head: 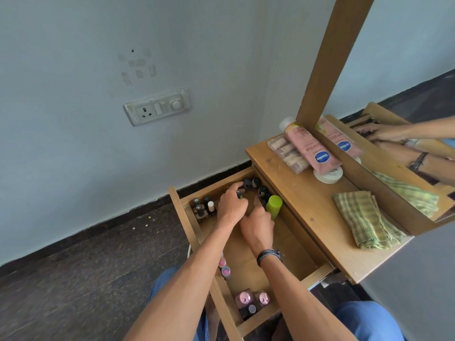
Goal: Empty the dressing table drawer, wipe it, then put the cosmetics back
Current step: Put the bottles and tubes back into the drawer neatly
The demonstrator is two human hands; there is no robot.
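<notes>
I've got the open wooden drawer (290, 244) pulled out toward me, long axis along the dressing table's front edge, my left hand (231, 207) pinching a small dark-capped bottle (238, 193) upright at its far corner, probably regrouping, my right hand (258, 226) loose beside the lime-green tube (274, 205).

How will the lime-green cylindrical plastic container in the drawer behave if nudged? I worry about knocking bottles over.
The lime-green cylindrical plastic container looks tilted, so it would probably tip or roll on its round side. It looks smooth, perhaps slippery. Small dark-capped bottles crowd beside it, so a push could topple them.
</notes>
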